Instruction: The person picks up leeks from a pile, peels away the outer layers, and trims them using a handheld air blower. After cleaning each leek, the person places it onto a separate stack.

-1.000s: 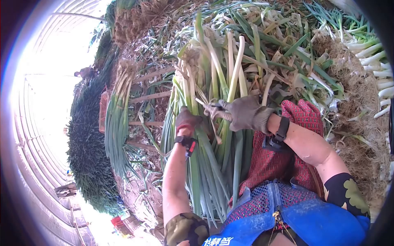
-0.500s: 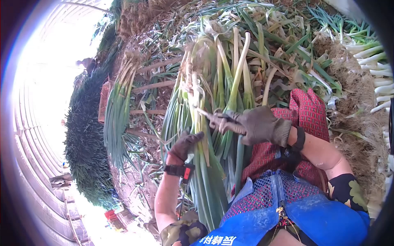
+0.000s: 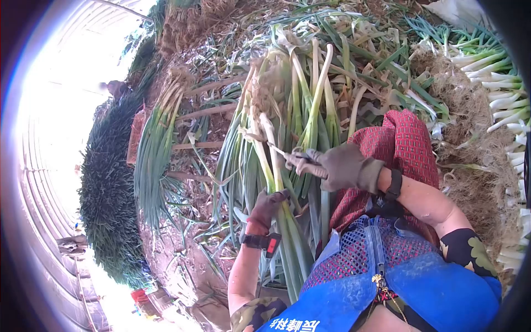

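Well, the person's left hand (image 3: 266, 209), in a dark red glove, is wrapped tight around a green onion (image 3: 269, 160) low on its stalk. The onion is long, with a pale whitish stem near the top, stringy brown roots at the far end, and flat green leaves running down past the glove. It lies on top of a big bundle of onions (image 3: 301, 110) over the person's lap. The right hand (image 3: 343, 166), in a grey glove, is closed around a small knife (image 3: 287, 156), whose thin blade touches the onion's pale stem.
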A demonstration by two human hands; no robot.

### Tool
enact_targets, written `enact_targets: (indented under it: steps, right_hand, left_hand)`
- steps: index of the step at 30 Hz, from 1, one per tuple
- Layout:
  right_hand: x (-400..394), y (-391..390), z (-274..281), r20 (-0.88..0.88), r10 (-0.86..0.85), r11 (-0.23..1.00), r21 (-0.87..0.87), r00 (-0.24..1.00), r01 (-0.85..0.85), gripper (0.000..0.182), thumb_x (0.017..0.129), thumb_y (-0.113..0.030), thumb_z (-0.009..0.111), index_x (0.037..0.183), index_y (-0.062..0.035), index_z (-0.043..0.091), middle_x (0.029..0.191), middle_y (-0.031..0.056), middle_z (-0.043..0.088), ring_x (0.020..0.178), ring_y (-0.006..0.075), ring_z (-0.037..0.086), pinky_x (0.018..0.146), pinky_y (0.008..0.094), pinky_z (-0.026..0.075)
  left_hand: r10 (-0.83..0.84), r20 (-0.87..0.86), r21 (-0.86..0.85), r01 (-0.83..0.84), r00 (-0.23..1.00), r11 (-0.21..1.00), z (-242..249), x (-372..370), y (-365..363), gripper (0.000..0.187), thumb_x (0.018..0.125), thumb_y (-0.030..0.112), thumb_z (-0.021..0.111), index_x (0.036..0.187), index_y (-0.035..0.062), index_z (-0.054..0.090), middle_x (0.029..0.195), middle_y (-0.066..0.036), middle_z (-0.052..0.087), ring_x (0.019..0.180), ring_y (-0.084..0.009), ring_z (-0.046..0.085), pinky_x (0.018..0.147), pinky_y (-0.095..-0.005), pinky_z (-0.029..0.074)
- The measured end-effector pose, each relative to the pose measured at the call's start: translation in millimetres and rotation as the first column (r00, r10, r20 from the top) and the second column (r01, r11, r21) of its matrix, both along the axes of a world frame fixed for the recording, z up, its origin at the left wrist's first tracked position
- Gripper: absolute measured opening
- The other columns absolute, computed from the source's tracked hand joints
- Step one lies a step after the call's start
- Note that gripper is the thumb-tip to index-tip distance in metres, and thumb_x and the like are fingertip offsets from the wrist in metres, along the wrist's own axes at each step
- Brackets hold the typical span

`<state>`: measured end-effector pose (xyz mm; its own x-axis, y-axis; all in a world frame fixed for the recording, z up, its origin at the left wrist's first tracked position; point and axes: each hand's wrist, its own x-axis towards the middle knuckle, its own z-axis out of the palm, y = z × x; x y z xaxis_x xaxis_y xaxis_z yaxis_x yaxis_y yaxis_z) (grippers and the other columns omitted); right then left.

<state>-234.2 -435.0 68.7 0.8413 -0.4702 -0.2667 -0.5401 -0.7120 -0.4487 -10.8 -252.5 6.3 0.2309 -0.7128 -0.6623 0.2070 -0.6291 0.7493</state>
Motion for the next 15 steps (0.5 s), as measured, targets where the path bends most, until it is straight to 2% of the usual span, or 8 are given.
enact_targets:
  steps: [2,5,8,11,14,15]
  right_hand:
    - [4,4,-14,0.057,-0.029,0.998,-0.059,0.998,0.033,0.079,0.065,-0.038,0.073,0.137,-0.0112,0.054,0.082,0.0145,0.071,0.075,0.0356,0.070,0.067,0.0484,0.055]
    - [14,-12,-15,0.041,-0.127,0.990,-0.048,0.991,0.129,0.076,0.065,-0.038,0.073,0.134,-0.0106,0.056,0.084,0.0152,0.072,0.077,0.0358,0.071,0.069,0.0491,0.054]
    - [10,-10,8,-0.105,0.016,1.000,-0.013,0.994,-0.018,0.059,0.084,-0.039,0.061,0.135,-0.0092,0.055,0.088,0.0151,0.072,0.080,0.0353,0.071,0.072,0.0486,0.054]
    - [14,-15,-13,-0.027,0.007,0.992,-0.124,1.000,-0.010,0.054,0.086,-0.039,0.059,0.132,-0.0094,0.057,0.087,0.0147,0.072,0.080,0.0346,0.071,0.073,0.0480,0.054]
    - [19,-20,-13,0.031,-0.080,0.992,-0.094,0.996,0.083,0.058,0.084,-0.037,0.060,0.135,-0.0099,0.055,0.089,0.0136,0.072,0.082,0.0335,0.071,0.071,0.0473,0.054]
    - [19,-16,-10,-0.004,-0.019,0.999,-0.050,1.000,0.019,0.064,0.079,-0.037,0.065,0.136,-0.0107,0.054,0.087,0.0144,0.072,0.079,0.0341,0.071,0.070,0.0475,0.054]
  left_hand:
    - [0.045,-0.038,-0.073,-0.048,0.998,0.996,-8,-11,7,0.027,0.088,0.019,0.070,0.105,-0.0016,0.067,0.082,-0.007,0.067,0.068,-0.0177,0.065,0.064,-0.0315,0.055]
    - [0.024,-0.076,-0.070,-0.029,0.997,0.997,-17,-23,14,0.025,0.090,0.015,0.067,0.107,-0.0036,0.065,0.085,-0.010,0.068,0.071,-0.0200,0.066,0.069,-0.0334,0.057]
    - [0.086,-0.080,-0.069,-0.091,0.993,0.993,-32,-23,20,0.023,0.091,0.011,0.065,0.106,-0.0050,0.064,0.086,-0.011,0.068,0.074,-0.0215,0.067,0.073,-0.0354,0.059]
    - [0.175,-0.263,-0.121,-0.213,0.949,0.970,-39,-29,24,0.020,0.091,0.009,0.063,0.104,-0.0052,0.063,0.085,-0.010,0.067,0.078,-0.0219,0.068,0.076,-0.0369,0.059]
    - [0.104,-0.119,-0.119,-0.118,0.987,0.986,-53,-28,29,0.018,0.090,0.007,0.062,0.104,-0.0051,0.062,0.089,-0.010,0.067,0.080,-0.0220,0.068,0.076,-0.0372,0.059]
    - [0.104,-0.117,-0.101,-0.116,0.988,0.988,-57,-26,32,0.019,0.090,0.006,0.062,0.105,-0.0052,0.062,0.091,-0.011,0.068,0.081,-0.0218,0.068,0.076,-0.0365,0.059]
